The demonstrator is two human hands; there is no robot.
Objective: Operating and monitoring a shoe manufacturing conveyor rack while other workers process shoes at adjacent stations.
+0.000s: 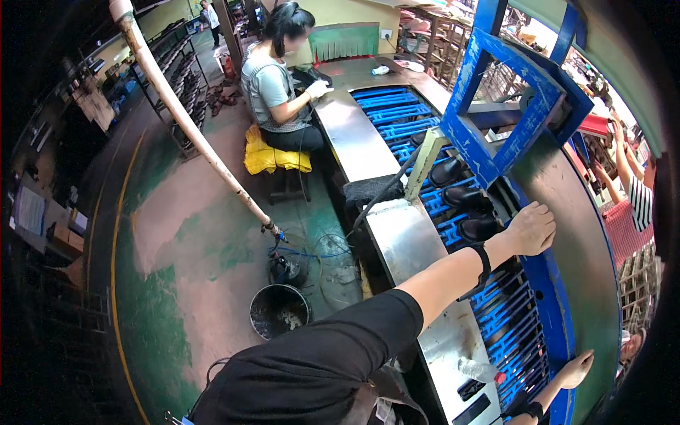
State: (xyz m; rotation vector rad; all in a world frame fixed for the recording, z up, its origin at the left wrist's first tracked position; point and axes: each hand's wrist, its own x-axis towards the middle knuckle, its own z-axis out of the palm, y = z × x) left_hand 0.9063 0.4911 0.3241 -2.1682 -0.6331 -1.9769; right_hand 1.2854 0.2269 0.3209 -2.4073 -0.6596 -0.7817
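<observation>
My left hand (pixel 530 230) reaches across the conveyor with its fingers curled closed over the blue rim of the metal side table; whether anything is inside them is hidden. Closer in, my right hand (pixel 577 370) is by the same metal side table (pixel 591 304), fingers drawn together and nothing visible in them. Black shoes (pixel 479 228) sit on the blue slatted conveyor (pixel 506 319) just left of my left hand. Another black shoe (pixel 464 198) lies beyond that one.
A blue metal frame (pixel 489 106) rises beyond my left hand. On the near metal ledge (pixel 453 340) lies a clear plastic bottle (pixel 480 370) with a red cap. A co-worker (pixel 276 92) sits at the far left side. A black bucket (pixel 280 312) stands on the floor beside a slanting pipe (pixel 191 127).
</observation>
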